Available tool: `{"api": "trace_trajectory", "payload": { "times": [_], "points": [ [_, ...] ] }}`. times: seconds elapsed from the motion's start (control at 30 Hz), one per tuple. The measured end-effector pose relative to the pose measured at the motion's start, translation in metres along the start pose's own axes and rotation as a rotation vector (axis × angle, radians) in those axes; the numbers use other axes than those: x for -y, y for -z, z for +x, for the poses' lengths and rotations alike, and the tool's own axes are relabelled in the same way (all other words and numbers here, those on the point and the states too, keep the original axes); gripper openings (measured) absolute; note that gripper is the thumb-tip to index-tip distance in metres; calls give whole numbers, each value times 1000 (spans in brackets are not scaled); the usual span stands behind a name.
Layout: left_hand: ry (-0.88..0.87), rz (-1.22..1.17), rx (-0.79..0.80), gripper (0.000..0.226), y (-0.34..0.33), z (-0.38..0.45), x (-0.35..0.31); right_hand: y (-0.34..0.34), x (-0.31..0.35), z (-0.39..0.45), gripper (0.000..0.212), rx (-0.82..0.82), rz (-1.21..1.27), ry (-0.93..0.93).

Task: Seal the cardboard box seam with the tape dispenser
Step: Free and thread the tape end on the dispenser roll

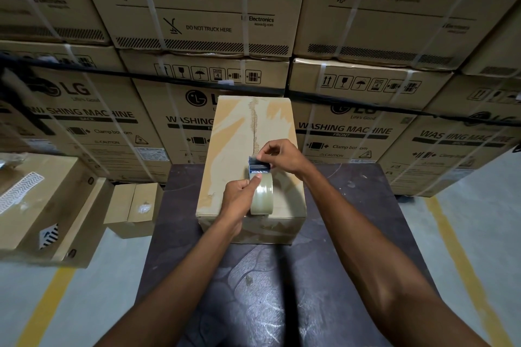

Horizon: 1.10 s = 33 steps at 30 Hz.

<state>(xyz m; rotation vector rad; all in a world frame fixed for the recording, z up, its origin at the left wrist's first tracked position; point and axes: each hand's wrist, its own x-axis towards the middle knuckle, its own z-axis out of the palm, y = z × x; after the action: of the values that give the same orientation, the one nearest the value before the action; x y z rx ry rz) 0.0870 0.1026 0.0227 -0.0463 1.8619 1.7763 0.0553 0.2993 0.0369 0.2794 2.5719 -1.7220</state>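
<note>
- The cardboard box [248, 149] sits lengthwise at frame centre on the dark tabletop [352, 234], so its seam [255, 121] runs straight away from me.
- My left hand [238, 197] is curled closed around the tape dispenser [260, 189], steadying the roll on the box's near end.
- My right hand [279, 155] pinches at the blue cutter end, probably freeing the tape's tip; the far seam looks unsealed.

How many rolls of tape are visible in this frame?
1. The tape roll sits in the dispenser over the box seam, left hand on the roll, right hand at the blue head. Others may be hidden.
</note>
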Motion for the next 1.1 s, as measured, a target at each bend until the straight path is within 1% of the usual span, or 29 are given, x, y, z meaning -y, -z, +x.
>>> {"api": "trace_trajectory", "payload": {
  "times": [0.13,0.2,0.27,0.37,0.4,0.5,0.53,0.63,0.8,0.93,1.1],
  "points": [
    [-13,22,-6,42,-1,-2,-2,1,-2,3,25,-1,44,-43],
    [-23,25,5,40,-2,-1,-2,1,-4,4,28,-7,43,-40],
    [-44,28,-1,41,-1,0,-1,1,-6,4,26,-25,3,-6],
    [-26,21,-12,43,-2,0,1,-3,-9,5,19,-68,-38,48],
    [-20,23,-28,46,-3,0,-1,-4,-10,7,18,-72,-45,57],
    [-25,34,-67,64,-8,2,0,-6,-12,11,15,-70,-89,83],
    [-35,36,-82,63,-10,3,2,-6,-12,13,14,-71,-105,95],
    [-113,83,-55,53,-13,3,11,1,-8,21,13,-72,-106,108],
    [-213,182,-44,59,-7,2,17,13,-2,32,13,-53,-140,113],
    [-253,214,-26,54,0,2,26,15,1,37,13,-36,-133,97],
    [-303,255,34,54,11,0,34,18,11,37,15,-22,-106,64]
  ]
}}
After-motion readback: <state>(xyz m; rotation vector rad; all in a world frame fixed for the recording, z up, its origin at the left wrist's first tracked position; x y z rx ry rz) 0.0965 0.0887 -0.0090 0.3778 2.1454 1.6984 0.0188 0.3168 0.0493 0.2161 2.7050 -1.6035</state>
